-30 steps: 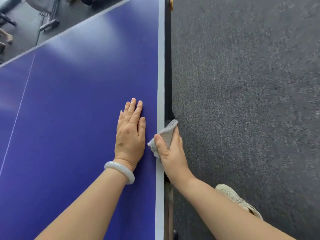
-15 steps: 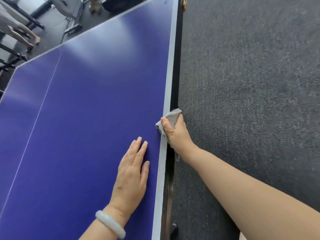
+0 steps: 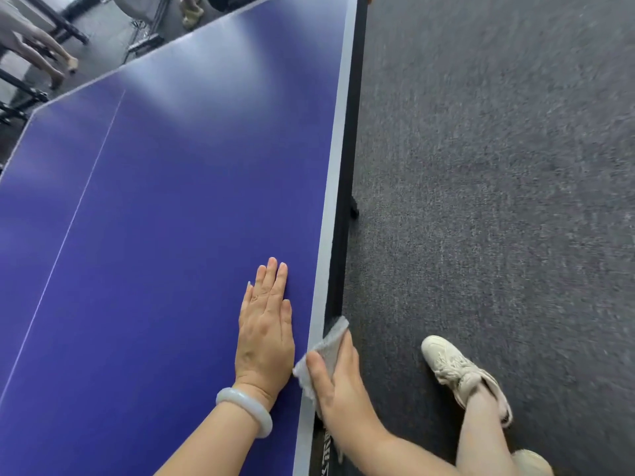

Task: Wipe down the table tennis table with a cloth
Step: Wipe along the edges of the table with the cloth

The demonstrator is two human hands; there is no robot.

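Blue top of the table tennis table point(image 3: 171, 235) fills the left half of the view. White edge stripe point(image 3: 338, 149) runs along its right side, and a thin white centre line point(image 3: 68, 228) runs slantwise on the left. A glare patch sits on the far end.

Writing: white lettering on the dark side rail point(image 3: 347, 166), at the bottom edge of the view just beside the right forearm. It is partly covered and blurred, so it cannot be read.

Left hand point(image 3: 266, 334): flat on the blue top, palm down, fingers straight and together, just beside the edge stripe. It holds nothing. Pale bangle point(image 3: 245, 408) on that wrist.

Right hand point(image 3: 338, 379): at the table's right edge, gripping a grey cloth point(image 3: 330, 338). The thumb lies over the stripe side and the fingers curl down over the rail. The cloth wraps the table edge, with one end on the white stripe beside the left wrist. Its upper corner pokes out past the fingertips against the dark rail.

Around: grey carpet point(image 3: 498, 201) to the right of the table. Cream lace-up shoe point(image 3: 453, 365) stands on it near the right forearm, with a bare leg above it. Toe of a second cream shoe point(image 3: 531, 463) shows at the bottom edge. Small dark table foot point(image 3: 354, 211) sticks out under the rail about halfway up.

Beyond the far end, upper left: another person's bare legs point(image 3: 41, 53), black metal bars point(image 3: 20, 87) and a metal stand point(image 3: 147, 32).
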